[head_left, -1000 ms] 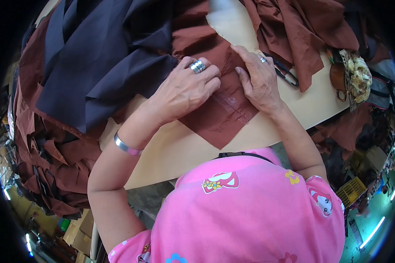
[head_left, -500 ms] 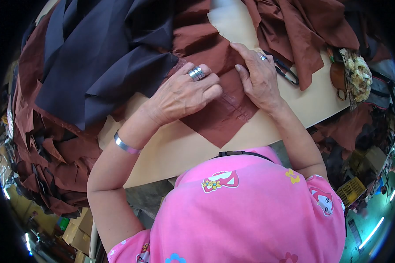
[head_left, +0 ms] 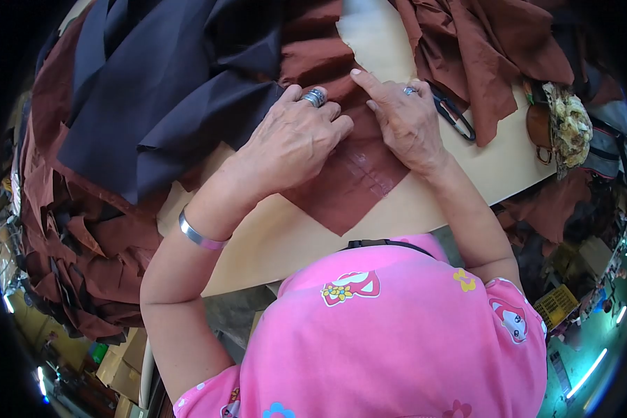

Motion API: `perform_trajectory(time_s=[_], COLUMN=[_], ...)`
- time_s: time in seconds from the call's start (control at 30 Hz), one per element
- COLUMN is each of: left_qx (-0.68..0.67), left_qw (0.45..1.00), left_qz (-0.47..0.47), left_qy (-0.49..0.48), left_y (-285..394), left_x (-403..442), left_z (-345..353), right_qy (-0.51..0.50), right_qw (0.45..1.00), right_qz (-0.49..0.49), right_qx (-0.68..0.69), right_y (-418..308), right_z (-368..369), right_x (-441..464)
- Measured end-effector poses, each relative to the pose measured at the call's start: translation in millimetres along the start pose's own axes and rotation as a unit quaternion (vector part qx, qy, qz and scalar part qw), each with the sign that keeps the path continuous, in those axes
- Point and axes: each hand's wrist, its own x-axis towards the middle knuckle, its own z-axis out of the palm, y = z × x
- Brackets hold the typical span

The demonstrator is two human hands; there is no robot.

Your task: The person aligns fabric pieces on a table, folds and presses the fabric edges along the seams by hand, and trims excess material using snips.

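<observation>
Fingers first: the left hand (head_left: 292, 139) has its fingers curled down on the brown cloth (head_left: 341, 191), left of its middle; can't tell if they pinch it, tips tucked from view. The right hand (head_left: 412, 129) is open, index finger stretched out and thumb apart from it, at the cloth's right edge, no visible grip.

Cloth is mid-frame, lower corner pointing at the person, lying over the pale surface (head_left: 240, 254). Creased between and above the hands, flatter below, faint shiny marks on the flat part. Looks thin, so likely to ruck up under a hard push; light, even pressure from both hands would suit it better. Right index lying along the edge seems a good guide; spreading the left fingers flatter would bear on more cloth. Best to ease folds outward, not bunch them between the hands.

Next out: dark cloth (head_left: 167, 104), upper left, reaches right up to the left hand and could drag on the work. Black looped object (head_left: 455, 117) sits just beside the right hand; elbow room matters there. More brown cloth (head_left: 491, 70) upper right, heaped scraps (head_left: 94, 258) lower left.
</observation>
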Motion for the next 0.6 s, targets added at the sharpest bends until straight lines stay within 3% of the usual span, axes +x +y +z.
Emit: perform_trajectory(time_s=[0.33,0.43,0.6], left_qx=[-0.028,-0.093,-0.073], left_qw=[0.999,0.995,0.996], left_qz=[-0.019,-0.021,0.013], left_qy=[-0.028,-0.041,-0.039], left_y=[3.6,-0.2,-0.7], left_x=[6.3,4.7,3.0], left_z=[-0.3,-1.4,-0.7], right_qy=[0.016,0.024,0.003], right_qw=[0.998,0.998,0.999], right_qz=[-0.051,-0.057,-0.041], right_qx=[-0.039,-0.031,-0.020], right_y=[6.8,5.7,5.3], right_z=[-3.2,-5.1,-5.1], right_x=[-6.5,-5.6,-7.3])
